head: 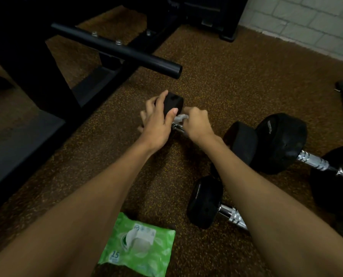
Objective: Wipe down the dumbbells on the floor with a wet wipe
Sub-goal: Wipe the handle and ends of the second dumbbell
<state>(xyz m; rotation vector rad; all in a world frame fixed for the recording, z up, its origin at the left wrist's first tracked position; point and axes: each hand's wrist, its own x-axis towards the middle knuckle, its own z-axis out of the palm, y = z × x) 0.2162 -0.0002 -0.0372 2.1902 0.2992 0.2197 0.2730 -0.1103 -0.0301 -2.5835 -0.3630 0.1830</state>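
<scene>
A small black dumbbell (173, 103) lies on the speckled floor at the centre. My left hand (157, 120) grips its far head, thumb over the top. My right hand (196, 124) pinches a crumpled white wet wipe (181, 117) against the chrome handle beside that head. The dumbbell's near head (240, 140) shows past my right wrist. A second small dumbbell (205, 201) lies under my right forearm, its handle partly hidden. A larger dumbbell (282, 142) lies to the right.
A green wet wipe pack (138, 244) lies on the floor between my forearms. A black bench frame with a round bar (116, 49) stands at the left and back. A pale brick wall (306, 21) runs along the far right.
</scene>
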